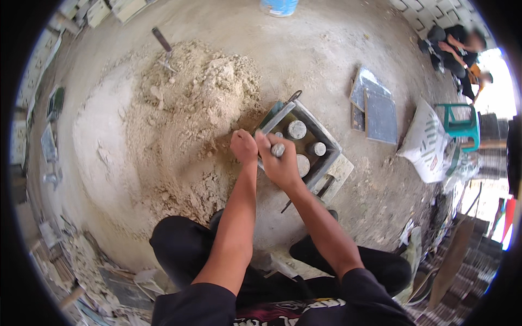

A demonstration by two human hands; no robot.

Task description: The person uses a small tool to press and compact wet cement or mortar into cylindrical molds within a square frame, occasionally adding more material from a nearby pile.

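Note:
A square metal mould [328, 142] stands on the ground in front of me, turned at an angle. Several round, pale-topped posts [297, 129] rise inside it. My right hand [284, 165] is over the mould's left part, wrapped round a short handle with a rounded grey end [278, 149]; whatever lies below the fist is hidden. Just left of it, at the mould's left side, my left hand [244, 145] is closed, and what it holds, if anything, does not show. A large heap of sandy mix [196, 87] spreads to the left of the hands.
A trowel [162, 42] stands in the heap's far side. A blue bucket [279, 6] is at the far edge. Flat plates [379, 111], a white sack [426, 142] and a green stool [462, 126] are on the right. Two people [457, 46] sit at the far right.

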